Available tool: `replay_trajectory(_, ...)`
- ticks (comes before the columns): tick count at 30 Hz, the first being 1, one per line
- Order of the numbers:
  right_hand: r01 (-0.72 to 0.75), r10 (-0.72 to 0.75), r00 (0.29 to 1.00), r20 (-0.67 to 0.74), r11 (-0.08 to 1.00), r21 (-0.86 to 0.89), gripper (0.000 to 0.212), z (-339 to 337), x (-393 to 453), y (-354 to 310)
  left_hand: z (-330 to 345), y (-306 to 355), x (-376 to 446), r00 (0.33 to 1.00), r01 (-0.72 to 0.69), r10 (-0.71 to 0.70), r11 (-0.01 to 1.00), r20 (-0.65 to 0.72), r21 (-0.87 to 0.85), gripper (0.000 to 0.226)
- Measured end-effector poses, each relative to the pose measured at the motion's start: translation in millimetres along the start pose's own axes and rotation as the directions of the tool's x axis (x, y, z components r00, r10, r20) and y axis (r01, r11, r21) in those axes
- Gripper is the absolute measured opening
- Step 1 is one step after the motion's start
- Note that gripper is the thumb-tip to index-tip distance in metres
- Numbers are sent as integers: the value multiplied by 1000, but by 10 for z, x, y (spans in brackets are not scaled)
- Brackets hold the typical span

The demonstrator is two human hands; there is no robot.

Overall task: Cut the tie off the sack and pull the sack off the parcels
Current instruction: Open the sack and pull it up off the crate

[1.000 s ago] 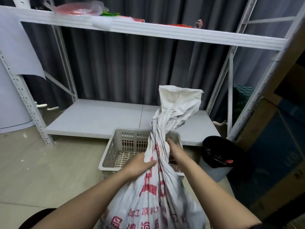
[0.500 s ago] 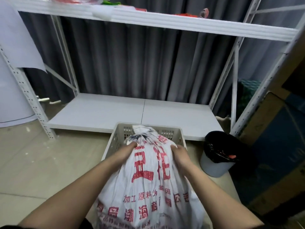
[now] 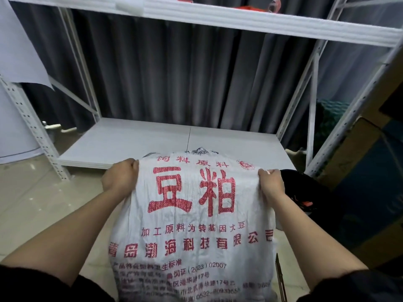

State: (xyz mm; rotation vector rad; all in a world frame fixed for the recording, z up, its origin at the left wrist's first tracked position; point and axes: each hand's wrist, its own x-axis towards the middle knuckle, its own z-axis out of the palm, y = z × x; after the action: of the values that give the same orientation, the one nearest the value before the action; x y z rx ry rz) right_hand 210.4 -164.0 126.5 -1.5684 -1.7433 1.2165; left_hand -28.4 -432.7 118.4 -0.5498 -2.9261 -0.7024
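Head view looks down on a white woven sack (image 3: pixel 192 216) printed with large red characters, stretched broad and flat between two bare forearms. The left hand (image 3: pixel 121 177) grips the sack's upper left corner, its fingers curled round the cloth edge with the knuckles facing the camera. The right hand (image 3: pixel 270 183) grips the upper right corner in the same way, fingers folded over the top edge of the fabric. Both hands sit at about the same height, well apart from each other, and the sack's top edge runs between them, slightly bowed upward, with a dark crumpled bit of material showing just above its middle. From the hands the sack hangs down toward the camera, crumpled and creased, filling the lower centre of the picture between the arms; its lower end runs out of the picture. Whether parcels lie under it cannot be told, as the cloth hides everything beneath.

Beyond the sack stands a white metal rack (image 3: pixel 314 110), its low shelf board (image 3: pixel 130 140) just behind the top edge of the sack, with a dark grey curtain (image 3: pixel 174 73) behind it. A black-lined bin (image 3: pixel 303 190) sits just beside the right hand, partly hidden by it. The floor (image 3: pixel 43 199) is pale tile.
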Motion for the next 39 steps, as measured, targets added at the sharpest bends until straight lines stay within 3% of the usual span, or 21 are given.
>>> replay_trajectory(3, 2, 10, 997, 79, 988, -153, 53, 125, 52, 87, 145, 56, 15, 989, 66, -65, 998, 131, -3, 36)
replay_trajectory(5, -20, 52, 990, 129, 971, -239, 67, 240, 14, 110, 299, 166, -31, 959, 113, -64, 980, 277, -165, 41)
replay_trajectory(6, 13, 30, 990, 135, 951, -308, 70, 289, -31, 119, 375, 237, -97, 940, 99, 1, 955, 340, -278, 47)
replay_trajectory(8, 203, -159, 978, 132, 857, -473, 69, 338, -161, 152, 488, 365, -261, 912, -78, 236, 902, 334, -425, 56)
replay_trajectory(10, 506, -447, 858, 252, 659, -556, 60, 368, -300, 202, 572, 413, -397, 833, -328, 430, 891, 349, -313, 55)
replay_trajectory(11, 628, -494, 776, 392, 547, -554, 57, 384, -348, 227, 614, 390, -426, 781, -422, 464, 886, 418, -194, 55)
replay_trajectory(13, 749, -357, 659, 662, 387, -538, 63, 411, -414, 280, 687, 286, -404, 697, -487, 380, 873, 607, 13, 60)
replay_trajectory(14, 749, -211, 645, 735, 367, -552, 70, 421, -432, 316, 699, 234, -393, 663, -463, 294, 884, 688, 69, 63)
replay_trajectory(16, 660, 85, 649, 756, 432, -615, 79, 438, -375, 427, 708, 147, -379, 593, -384, 171, 919, 787, 90, 69)
replay_trajectory(18, 490, 324, 612, 721, 560, -668, 85, 448, -271, 572, 693, 130, -410, 542, -346, 142, 936, 828, 66, 69)
replay_trajectory(20, 373, 427, 554, 714, 639, -672, 86, 447, -217, 685, 654, 164, -458, 525, -359, 149, 931, 838, 59, 65)
replay_trajectory(24, 439, 328, 608, 723, 620, -650, 74, 434, -181, 695, 582, 186, -484, 551, -368, 165, 928, 818, 60, 62)
replay_trajectory(26, 525, 275, 632, 724, 535, -662, 76, 392, -227, 610, 563, 183, -528, 572, -340, 179, 940, 801, 32, 68)
replay_trajectory(29, 656, -53, 718, 694, 388, -648, 66, 317, -361, 571, 468, 203, -772, 655, -398, 273, 917, 704, 15, 81)
replay_trajectory(31, 710, -250, 693, 677, 399, -580, 53, 257, -502, 619, 418, 144, -990, 695, -412, 309, 911, 649, 8, 93)
replay_trajectory(35, 743, -376, 656, 654, 471, -475, 44, 142, -785, 873, 373, -188, -1377, 756, -308, 255, 951, 603, -15, 112)
replay_trajectory(37, 734, -423, 665, 615, 520, -436, 42, 82, -916, 1049, 377, -330, -1558, 795, -263, 232, 964, 560, -25, 104)
replay_trajectory(39, 728, -453, 671, 587, 553, -406, 40, 34, -1037, 1197, 419, -395, -1636, 844, -284, 270, 958, 464, -40, 78)
